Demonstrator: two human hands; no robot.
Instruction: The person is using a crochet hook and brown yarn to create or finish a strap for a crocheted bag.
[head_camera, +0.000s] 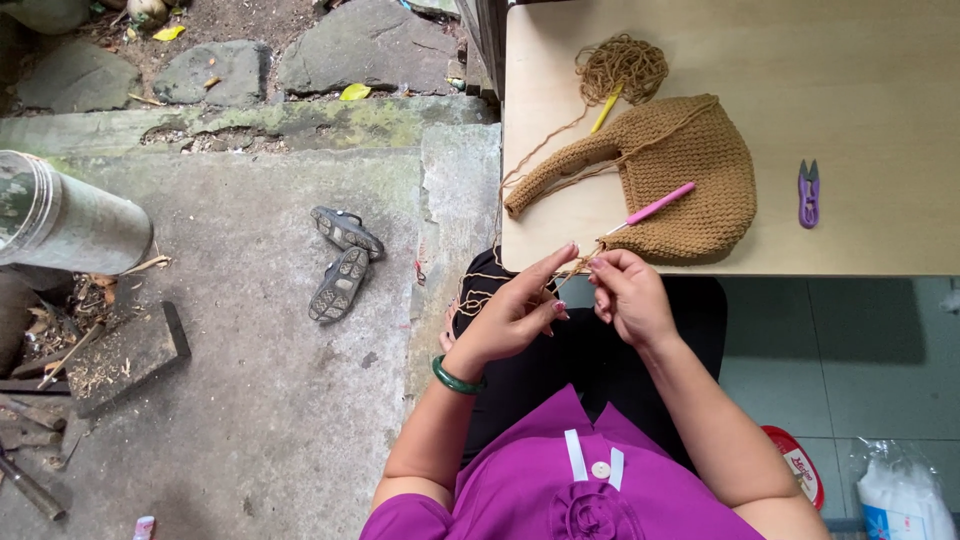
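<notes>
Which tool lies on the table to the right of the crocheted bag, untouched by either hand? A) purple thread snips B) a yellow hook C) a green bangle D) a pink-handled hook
A: the purple thread snips lie alone on the table, right of the brown crocheted bag, away from both hands.

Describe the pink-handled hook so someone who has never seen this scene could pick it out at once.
Start at the pale wooden table and find the tan crocheted bag lying on it. The pink hook lies slanting across the bag's lower edge, its metal tip pointing down toward the right hand. A yellow hook sits higher, by the loose yarn, and the purple snips lie apart to the right.
</notes>
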